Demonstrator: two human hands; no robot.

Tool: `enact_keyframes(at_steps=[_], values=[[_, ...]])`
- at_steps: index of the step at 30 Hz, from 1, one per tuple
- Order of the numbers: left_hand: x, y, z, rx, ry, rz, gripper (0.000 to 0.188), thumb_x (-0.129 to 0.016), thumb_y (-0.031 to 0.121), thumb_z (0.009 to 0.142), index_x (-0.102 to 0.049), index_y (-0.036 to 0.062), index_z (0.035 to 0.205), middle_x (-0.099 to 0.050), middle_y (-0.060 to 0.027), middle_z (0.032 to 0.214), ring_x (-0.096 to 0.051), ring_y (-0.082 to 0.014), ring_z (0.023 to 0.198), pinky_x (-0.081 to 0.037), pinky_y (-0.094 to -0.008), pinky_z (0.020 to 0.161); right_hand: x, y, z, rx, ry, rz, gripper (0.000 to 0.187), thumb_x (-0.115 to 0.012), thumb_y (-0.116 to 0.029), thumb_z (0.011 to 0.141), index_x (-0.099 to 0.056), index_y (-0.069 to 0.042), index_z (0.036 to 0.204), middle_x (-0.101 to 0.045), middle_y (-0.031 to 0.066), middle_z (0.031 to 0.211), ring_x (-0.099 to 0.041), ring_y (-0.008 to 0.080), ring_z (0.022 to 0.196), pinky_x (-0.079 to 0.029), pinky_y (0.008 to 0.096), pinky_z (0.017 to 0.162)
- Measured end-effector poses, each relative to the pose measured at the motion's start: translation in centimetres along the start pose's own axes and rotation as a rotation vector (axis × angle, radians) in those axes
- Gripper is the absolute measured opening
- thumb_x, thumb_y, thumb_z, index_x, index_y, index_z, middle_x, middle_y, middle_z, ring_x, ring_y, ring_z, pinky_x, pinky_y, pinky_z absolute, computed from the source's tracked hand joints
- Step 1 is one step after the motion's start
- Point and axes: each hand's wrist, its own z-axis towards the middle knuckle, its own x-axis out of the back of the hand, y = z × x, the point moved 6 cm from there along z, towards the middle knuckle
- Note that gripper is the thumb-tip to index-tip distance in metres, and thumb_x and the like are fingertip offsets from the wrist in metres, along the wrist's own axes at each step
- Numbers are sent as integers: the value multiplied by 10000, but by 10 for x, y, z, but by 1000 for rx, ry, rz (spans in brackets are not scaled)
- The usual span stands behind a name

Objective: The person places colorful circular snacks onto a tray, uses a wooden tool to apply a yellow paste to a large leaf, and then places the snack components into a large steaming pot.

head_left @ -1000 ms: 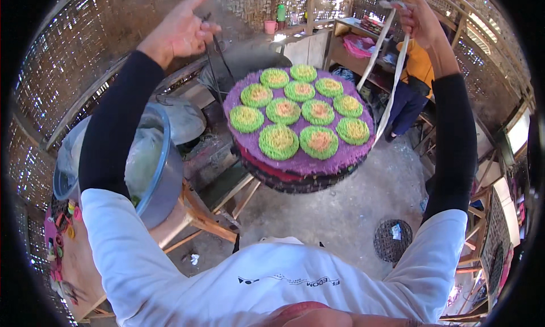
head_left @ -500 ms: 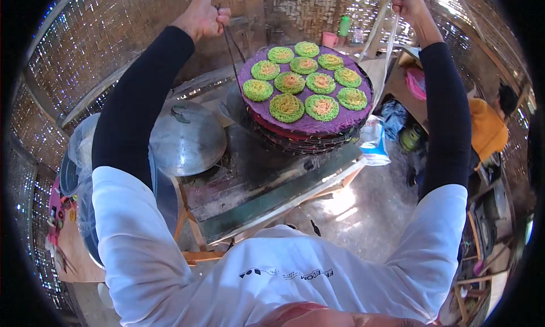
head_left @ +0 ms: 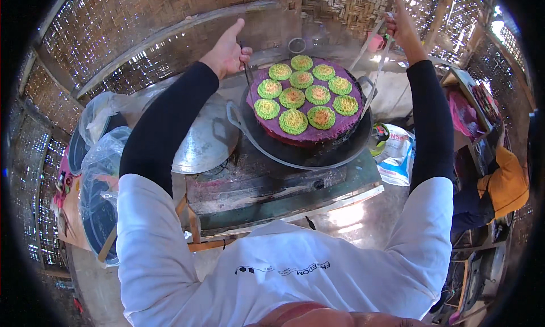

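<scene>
My left hand (head_left: 228,50) is closed round the upper end of a dark cord (head_left: 248,76), its thumb pointing up. A pale strap (head_left: 379,68) runs down from my closed right hand (head_left: 402,28), one finger of which points up. The two lines slant down to opposite sides of a round steamer tray, lined with purple cloth (head_left: 342,126). Several round, lacy green-and-yellow noodle cakes (head_left: 292,98) lie on it, some with pinkish-orange middles. The tray stands within a large dark wok (head_left: 284,155) with loop handles; whether it touches the bottom is hidden.
A domed metal lid (head_left: 201,148) lies left of the wok on the stove bench (head_left: 272,210). Plastic-covered tubs (head_left: 97,202) stand farther left. Right of the bench are a white-and-blue sack (head_left: 398,171) and, beyond, a person in orange (head_left: 508,182). A pink mug (head_left: 375,43) stands at the back.
The tray has come down from above the bench into the wok, both hands still on its lines. My view has shifted, and the person in orange now bends lower.
</scene>
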Motion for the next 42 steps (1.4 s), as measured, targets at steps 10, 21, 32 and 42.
enact_keyframes(at_steps=[10, 21, 32, 42], values=[[-36, -26, 1, 50, -120, 62, 743, -436, 695, 713, -390, -6, 957, -415, 25, 633, -356, -67, 506, -288, -189, 500, -14, 46, 41, 77, -1, -134, 600, -523, -646, 703, -527, -50, 766, -331, -55, 535, -263, 30, 415, -189, 180, 379], [-31, -43, 16, -186, 25, 205, 372, -464, 463, 843, -496, 120, 984, -466, 30, 724, -424, -62, 585, -348, -217, 491, -153, 126, -27, 575, -474, -1286, 118, -495, -91, 751, -568, -12, 798, -582, 166, 704, -578, 321, 649, -469, 396, 579], [-74, -57, 49, -236, 284, 1519, 356, -498, 428, 764, -630, 143, 932, -548, -90, 1023, -479, -236, 981, -355, -352, 820, -177, 243, -168, 809, -618, -1395, 141, -499, -153, 716, -609, -67, 723, -601, 126, 673, -599, 290, 650, -447, 419, 602], [-177, -76, 14, -1460, 452, 1491, 223, -580, 169, 640, -579, 99, 851, -478, -75, 940, -428, -243, 961, -334, -408, 810, -120, 123, -288, 265, -1393, -897, 259, -550, -181, 777, -604, -68, 1004, -611, 170, 778, -580, 332, 685, -464, 383, 655]])
